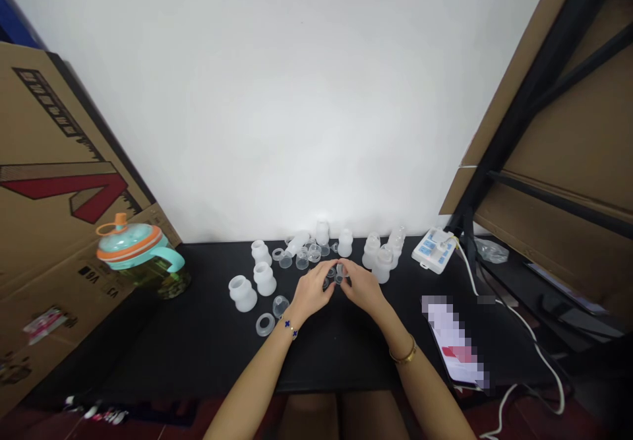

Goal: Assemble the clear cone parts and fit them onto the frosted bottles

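Note:
My left hand (312, 289) and my right hand (364, 286) curve toward each other over the black table, their fingertips meeting or nearly so. Each thumb stands apart from its fingers. Between the palms lie several small clear round parts (339, 278), partly covered by the fingers; I see none gripped. Just beyond are clear domed caps (302, 259) and white bottles (322, 232). Open-necked white bottles (242, 293) stand left of my left hand, with a clear ring (265, 324) close to that wrist. Bottles with clear domed tops (382, 264) stand beyond my right hand.
A jug with a turquoise and orange lid (143, 255) stands at the left by a cardboard box (59, 163). On the right are a phone (452, 344), a white box with blue patches (435, 250) and a white cable (534, 338). A white wall (306, 110) closes the back.

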{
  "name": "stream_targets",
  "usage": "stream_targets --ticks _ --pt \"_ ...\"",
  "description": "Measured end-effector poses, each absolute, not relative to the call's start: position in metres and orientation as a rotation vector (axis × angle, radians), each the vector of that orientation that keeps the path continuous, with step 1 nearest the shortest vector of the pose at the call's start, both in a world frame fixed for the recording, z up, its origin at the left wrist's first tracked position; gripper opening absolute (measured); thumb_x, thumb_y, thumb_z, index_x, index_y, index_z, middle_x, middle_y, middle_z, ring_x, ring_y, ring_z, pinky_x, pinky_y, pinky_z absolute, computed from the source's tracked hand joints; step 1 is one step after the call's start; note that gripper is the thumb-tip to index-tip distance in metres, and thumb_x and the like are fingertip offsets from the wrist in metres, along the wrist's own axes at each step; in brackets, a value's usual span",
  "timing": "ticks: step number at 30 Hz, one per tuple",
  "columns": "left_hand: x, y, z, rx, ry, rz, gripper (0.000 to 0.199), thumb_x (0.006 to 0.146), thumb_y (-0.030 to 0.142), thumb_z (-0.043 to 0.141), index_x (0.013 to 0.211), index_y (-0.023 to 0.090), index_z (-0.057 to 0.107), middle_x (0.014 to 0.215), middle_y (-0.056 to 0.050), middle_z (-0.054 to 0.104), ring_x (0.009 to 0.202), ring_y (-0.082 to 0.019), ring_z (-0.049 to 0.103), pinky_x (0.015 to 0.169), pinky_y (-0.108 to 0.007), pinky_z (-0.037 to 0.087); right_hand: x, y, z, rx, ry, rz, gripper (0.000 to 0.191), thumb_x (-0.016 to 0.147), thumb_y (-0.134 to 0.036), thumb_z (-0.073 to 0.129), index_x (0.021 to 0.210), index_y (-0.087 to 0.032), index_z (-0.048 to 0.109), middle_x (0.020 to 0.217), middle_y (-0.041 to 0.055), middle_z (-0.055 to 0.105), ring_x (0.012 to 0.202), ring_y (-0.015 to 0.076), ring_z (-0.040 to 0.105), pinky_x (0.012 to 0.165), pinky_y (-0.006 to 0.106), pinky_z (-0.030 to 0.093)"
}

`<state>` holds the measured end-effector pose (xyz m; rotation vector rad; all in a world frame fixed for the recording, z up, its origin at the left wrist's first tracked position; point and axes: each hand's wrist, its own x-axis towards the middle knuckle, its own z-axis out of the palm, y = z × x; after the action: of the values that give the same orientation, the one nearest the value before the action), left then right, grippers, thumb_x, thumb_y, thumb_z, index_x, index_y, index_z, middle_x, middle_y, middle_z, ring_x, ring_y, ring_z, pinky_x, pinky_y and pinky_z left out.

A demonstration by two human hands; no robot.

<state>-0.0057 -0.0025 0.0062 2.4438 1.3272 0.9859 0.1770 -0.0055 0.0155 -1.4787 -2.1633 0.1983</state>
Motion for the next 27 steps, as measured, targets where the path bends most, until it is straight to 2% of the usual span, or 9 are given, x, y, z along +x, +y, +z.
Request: stream_targets --ticks 3,9,16,19,22,25,27 --pt "-0.004 -0.003 0.005 2.443 1.319 0.993 0.069 0.087 0.018 0.061 0.151 0.027 0.036 0.14 -0.006 0.059 0.113 -0.019 0.065 0.096 -0.03 0.055 0.174 -0.008 0.015 -1.426 -2.164 0.194 0.054 0.088 -0.014 0.049 0.141 -0.022 0.047 0.118 0.007 0.068 0.106 0.0205 0.064 0.083 0.027 0.048" --pt "-0.004 -0.001 -0.001 2.441 1.299 1.042 0.069 0.09 0.016 0.058 0.153 0.027 0.033 0.146 -0.006 0.055 0.129 -0.02 0.058 0.108 -0.033 0.049 0.168 -0.011 0.014 -1.344 -2.235 0.189 0.056 0.087 -0.013 0.05 0.142 -0.02 0.047 0.116 0.0083 0.069 0.105 0.021 0.063 0.084 0.027 0.05" --pt "-0.005 0.004 -0.008 2.469 1.264 1.149 0.069 0.092 0.018 0.06 0.154 0.029 0.032 0.141 -0.006 0.06 0.127 -0.02 0.059 0.107 -0.034 0.051 0.166 -0.012 0.014 -1.231 -2.221 0.187 0.053 0.085 -0.011 0.05 0.137 -0.02 0.051 0.114 0.0086 0.069 0.103 0.0219 0.063 0.08 0.028 0.05" --pt "-0.007 0.007 -0.011 2.476 1.326 1.211 0.061 0.093 0.018 0.058 0.15 0.029 0.04 0.139 -0.006 0.06 0.127 -0.022 0.06 0.105 -0.037 0.053 0.168 -0.009 0.011 -1.214 -2.106 0.228 0.051 0.085 -0.012 0.048 0.135 -0.024 0.052 0.115 0.0055 0.068 0.097 0.0194 0.064 0.077 0.027 0.05" --pt "-0.009 0.01 -0.011 2.442 1.419 1.25 0.049 0.093 0.016 0.056 0.14 0.029 0.053 0.136 -0.006 0.061 0.124 -0.024 0.062 0.1 -0.037 0.056 0.173 -0.001 0.006 -1.325 -1.935 0.297 0.046 0.084 -0.013 0.048 0.128 -0.023 0.056 0.11 0.0038 0.067 0.081 0.0168 0.064 0.071 0.027 0.048" --pt "-0.012 0.013 -0.011 2.365 1.46 1.309 0.046 0.093 0.012 0.052 0.136 0.027 0.057 0.136 -0.007 0.061 0.122 -0.023 0.062 0.096 -0.034 0.058 0.178 0.008 -0.003 -1.479 -1.828 0.358 0.041 0.082 -0.012 0.051 0.122 -0.021 0.06 0.106 0.0037 0.067 0.071 0.0151 0.061 0.069 0.028 0.047" --pt "-0.014 0.015 -0.012 2.323 1.469 1.344 0.047 0.092 0.01 0.051 0.136 0.027 0.058 0.137 -0.007 0.06 0.122 -0.023 0.062 0.096 -0.034 0.058 0.18 0.014 -0.01 -1.582 -1.825 0.381 0.039 0.081 -0.012 0.054 0.118 -0.02 0.062 0.107 0.0043 0.067 0.071 0.0153 0.061 0.07 0.028 0.046"
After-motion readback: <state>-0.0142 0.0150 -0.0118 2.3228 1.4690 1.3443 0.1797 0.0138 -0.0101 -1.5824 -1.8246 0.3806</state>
